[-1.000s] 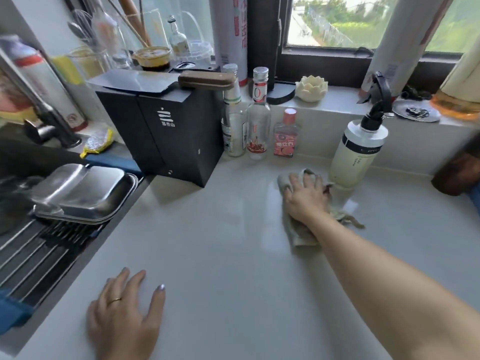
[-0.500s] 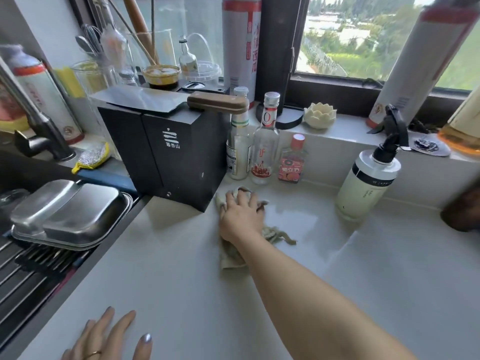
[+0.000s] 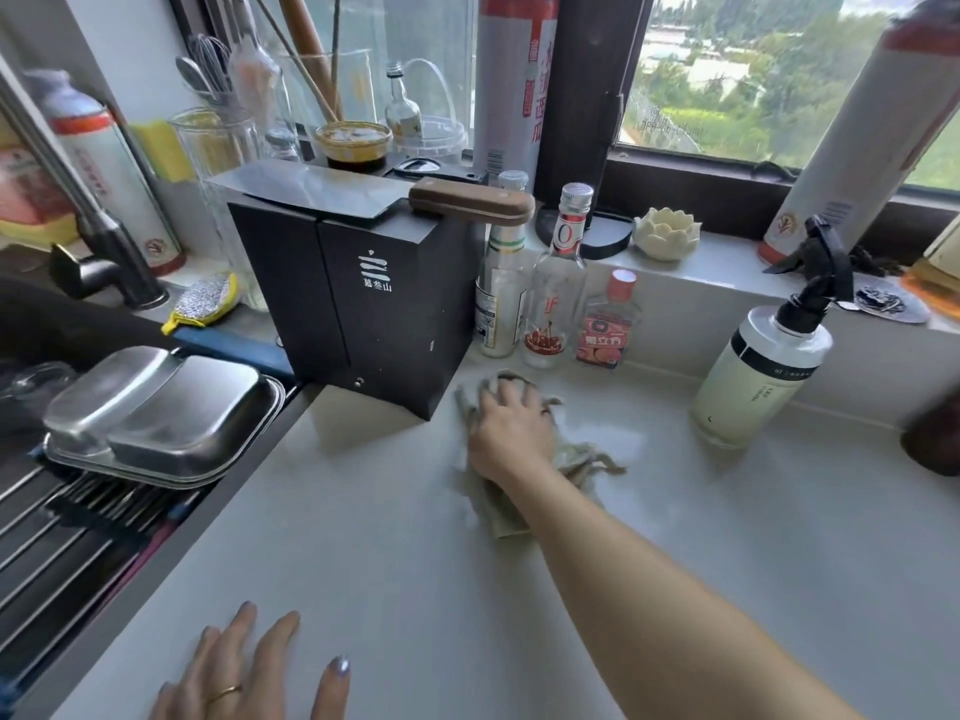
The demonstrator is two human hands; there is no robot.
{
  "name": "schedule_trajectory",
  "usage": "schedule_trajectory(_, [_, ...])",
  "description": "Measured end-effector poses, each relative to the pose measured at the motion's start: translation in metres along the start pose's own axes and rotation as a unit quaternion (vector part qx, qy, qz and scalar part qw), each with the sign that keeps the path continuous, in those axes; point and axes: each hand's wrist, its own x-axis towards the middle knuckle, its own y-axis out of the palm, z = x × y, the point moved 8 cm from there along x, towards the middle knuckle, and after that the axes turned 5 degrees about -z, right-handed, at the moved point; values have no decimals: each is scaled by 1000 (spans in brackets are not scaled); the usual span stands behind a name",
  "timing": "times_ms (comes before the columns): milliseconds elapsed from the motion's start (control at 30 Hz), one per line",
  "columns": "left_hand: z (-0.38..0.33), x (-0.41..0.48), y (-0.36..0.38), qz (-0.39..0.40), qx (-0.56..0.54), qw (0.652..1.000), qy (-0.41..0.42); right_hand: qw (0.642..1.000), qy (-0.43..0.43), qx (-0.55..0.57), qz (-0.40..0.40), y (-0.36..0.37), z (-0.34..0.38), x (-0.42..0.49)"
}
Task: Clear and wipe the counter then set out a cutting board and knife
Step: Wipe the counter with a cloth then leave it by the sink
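Observation:
My right hand (image 3: 511, 431) presses flat on a grey-beige cloth (image 3: 582, 454) on the pale counter (image 3: 415, 537), just in front of three bottles and beside the black box (image 3: 363, 298). A cleaver (image 3: 363, 192) with a brown wooden handle lies on top of that black box. My left hand (image 3: 249, 672) rests flat on the counter near its front edge, fingers spread, holding nothing. No cutting board is visible.
Three bottles (image 3: 550, 283) stand against the back ledge. A spray bottle (image 3: 763, 356) stands to the right, a dark brown object (image 3: 935, 433) at the far right edge. Steel trays (image 3: 156, 413) lie on the sink rack at left. Jars and utensils crowd the windowsill.
My right hand slid the cloth leftward from beside the spray bottle to the spot in front of the bottles and black box. My left hand stayed on the counter.

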Motion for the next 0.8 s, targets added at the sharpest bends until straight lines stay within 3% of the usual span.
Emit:
schedule_trajectory(67, [19, -6, 13, 95, 5, 995, -29, 999, -40, -8, 4, 6, 22, 0])
schedule_trajectory(167, [21, -8, 26, 142, 15, 989, -30, 1000, -21, -14, 16, 1, 12, 23])
schedule_trajectory(433, [31, -12, 33, 94, 34, 994, -52, 997, 74, 0, -39, 1, 22, 44])
schedule_trajectory(567, [34, -11, 30, 75, 48, 993, -79, 996, 81, 12, -47, 4, 25, 47])
schedule_trajectory(667, [34, -11, 30, 84, 54, 991, -85, 999, 41, -11, -14, 3, 31, 39])
schedule_trajectory(800, [36, -11, 27, 98, 48, 989, -95, 995, -90, -34, -33, 5, 39, -19])
